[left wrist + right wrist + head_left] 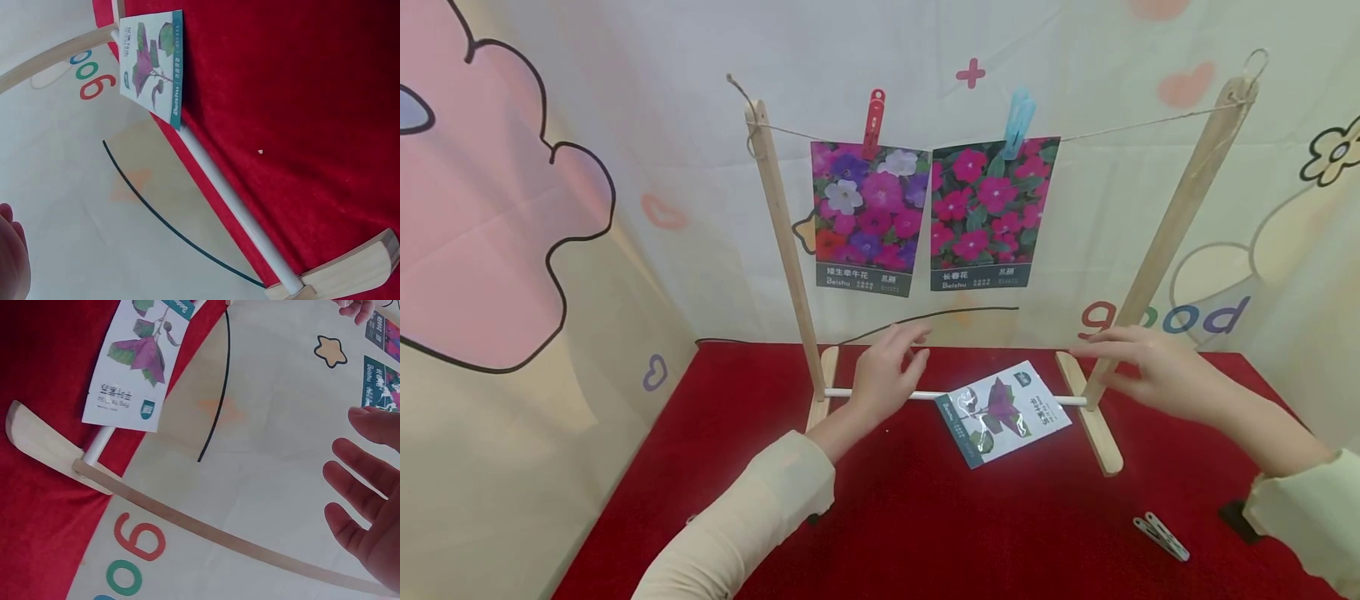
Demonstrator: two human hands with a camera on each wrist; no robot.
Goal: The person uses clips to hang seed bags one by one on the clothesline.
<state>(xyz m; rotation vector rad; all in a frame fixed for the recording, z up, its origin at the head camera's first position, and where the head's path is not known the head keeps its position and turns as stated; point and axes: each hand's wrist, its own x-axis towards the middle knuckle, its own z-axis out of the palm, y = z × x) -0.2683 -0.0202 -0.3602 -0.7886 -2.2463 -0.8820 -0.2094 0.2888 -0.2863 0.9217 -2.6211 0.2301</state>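
In the head view my left hand [883, 371] is held with loosely bent fingers near the left part of the white rod [917, 394], holding nothing. My right hand [1172, 375] is beside the right wooden post [1165, 225]; the right wrist view shows its fingers spread and nothing in them. Between the hands, a seed packet [1003, 412] with a purple plant picture leans across the rod, one end on the red cloth. Above, two flower seed packets hang from a string [1142, 122]: one [868, 212] under a red clothespin [873, 125], the other [988, 212] under a blue clothespin [1018, 125].
A white clothespin [1161, 536] lies on the red cloth [970, 533] at the front right. The left wooden post [786, 242] and both wooden feet [1101, 433] frame the stand. Behind it hangs a printed curtain [685, 100].
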